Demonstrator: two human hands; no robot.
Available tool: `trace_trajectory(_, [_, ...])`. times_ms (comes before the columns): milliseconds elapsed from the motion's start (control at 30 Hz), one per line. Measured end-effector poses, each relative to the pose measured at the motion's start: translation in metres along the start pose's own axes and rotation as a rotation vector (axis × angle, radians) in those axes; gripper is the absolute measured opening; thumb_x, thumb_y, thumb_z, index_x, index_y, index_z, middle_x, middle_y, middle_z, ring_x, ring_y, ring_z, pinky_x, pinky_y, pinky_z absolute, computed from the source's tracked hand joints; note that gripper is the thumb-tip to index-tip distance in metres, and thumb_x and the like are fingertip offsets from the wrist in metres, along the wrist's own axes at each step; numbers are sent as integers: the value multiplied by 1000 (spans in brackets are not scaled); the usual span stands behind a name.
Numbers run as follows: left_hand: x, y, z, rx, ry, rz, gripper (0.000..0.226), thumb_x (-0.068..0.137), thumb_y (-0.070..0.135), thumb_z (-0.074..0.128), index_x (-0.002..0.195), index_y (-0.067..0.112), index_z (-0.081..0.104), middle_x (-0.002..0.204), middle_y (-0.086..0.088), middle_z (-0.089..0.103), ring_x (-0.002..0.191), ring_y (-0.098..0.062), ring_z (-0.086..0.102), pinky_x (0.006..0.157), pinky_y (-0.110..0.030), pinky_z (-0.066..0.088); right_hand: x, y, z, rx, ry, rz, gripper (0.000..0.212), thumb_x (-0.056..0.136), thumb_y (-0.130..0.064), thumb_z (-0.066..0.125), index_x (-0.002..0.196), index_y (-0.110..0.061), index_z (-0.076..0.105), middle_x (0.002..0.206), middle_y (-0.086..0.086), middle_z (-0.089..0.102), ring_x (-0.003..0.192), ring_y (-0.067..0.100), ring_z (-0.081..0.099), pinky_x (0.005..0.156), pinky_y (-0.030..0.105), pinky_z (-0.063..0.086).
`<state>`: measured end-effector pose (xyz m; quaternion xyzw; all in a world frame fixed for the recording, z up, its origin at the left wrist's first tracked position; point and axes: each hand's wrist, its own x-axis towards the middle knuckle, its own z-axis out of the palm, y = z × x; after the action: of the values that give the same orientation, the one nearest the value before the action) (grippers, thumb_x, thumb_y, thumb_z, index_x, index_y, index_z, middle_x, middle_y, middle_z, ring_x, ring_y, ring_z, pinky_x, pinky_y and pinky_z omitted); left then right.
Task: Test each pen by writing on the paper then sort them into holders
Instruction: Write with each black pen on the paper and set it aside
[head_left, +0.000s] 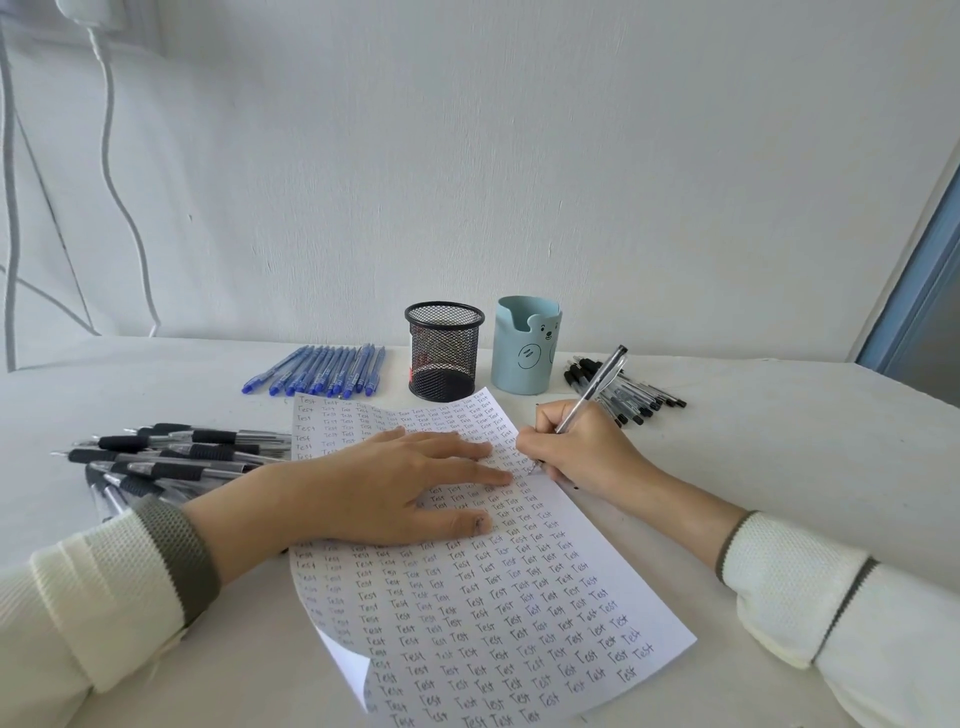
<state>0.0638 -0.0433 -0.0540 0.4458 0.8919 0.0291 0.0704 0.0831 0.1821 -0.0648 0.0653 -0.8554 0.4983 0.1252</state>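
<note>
The left hand (395, 483) lies flat, fingers straight, pressing the paper (493, 597) to the surface (727, 467); the sheet's near-left corner curls, so we press firmly; the right hand (582, 447) grips the clear pen (597, 387) in a writing hold, tip at the sheet's right edge beside the rows of "Test"; we write in a free gap with light, even strokes, then judge the line before choosing the mesh holder (443, 351) or the blue holder (524, 345), just beyond the paper.
</note>
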Motion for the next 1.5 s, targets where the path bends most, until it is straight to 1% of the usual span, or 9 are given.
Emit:
trace_trajectory(133, [-1,1,0,1,5,1,58,87,79,25,143,65,17,157,32,10,146,6,7,123,-45,10,1,0,0,-61,6,1,39,81,-1,64,50,-9,43,42,7,45,33,4,36,44,13,36])
trace_trajectory(267, [-1,1,-1,-1,2,1,60,85,80,24,143,65,17,157,32,10,146,6,8,123,-44,10,-1,0,-1,-29,11,4,34,81,2,63,54,-3,43,46,11,45,32,5,34,44,13,36])
trace_trajectory(667, [-1,3,-2,5,2,-3,59,87,78,26,144,63,19,157,31,10,145,5,8,123,-40,8,5,8,0,-40,37,-42,41,78,0,65,48,-11,41,39,6,44,37,10,37,50,20,41])
trace_trajectory(767, [-1,3,-1,1,2,0,60,86,78,26,144,63,19,157,31,10,145,5,9,123,-40,9,6,9,-1,-41,41,-43,45,78,2,65,46,-13,38,40,4,41,37,9,38,47,18,38])
trace_trajectory(900, [-1,4,-2,6,-1,0,59,87,77,26,144,63,19,157,31,9,145,5,8,123,-38,7,6,10,-2,-35,50,-52,39,79,0,65,50,-8,41,42,10,44,36,10,39,49,17,40])
trace_trajectory(1033, [-1,3,-1,3,5,6,58,88,77,27,144,63,19,158,31,10,145,5,8,122,-36,7,9,13,-1,-54,59,-58,43,77,1,65,47,-13,37,40,0,37,43,13,38,49,21,35])
trace_trajectory(1267, [0,3,-1,16,1,6,58,89,76,28,144,63,18,157,32,9,145,6,7,122,-35,6,10,14,-1,-44,42,-56,42,77,2,64,48,-12,37,43,3,36,44,14,36,48,22,33])
trace_trajectory(1367, [0,1,0,2,4,11,59,87,79,26,143,65,17,157,32,8,145,7,6,123,-41,8,10,10,-6,72,64,33,36,85,-4,59,52,-9,46,47,3,46,41,10,40,45,18,34])
trace_trajectory(1500, [-1,0,1,-8,17,18,59,87,79,26,143,65,18,157,32,9,145,7,7,123,-41,9,16,0,-20,369,140,186,40,95,-10,53,55,-10,48,50,1,48,36,7,33,38,17,20])
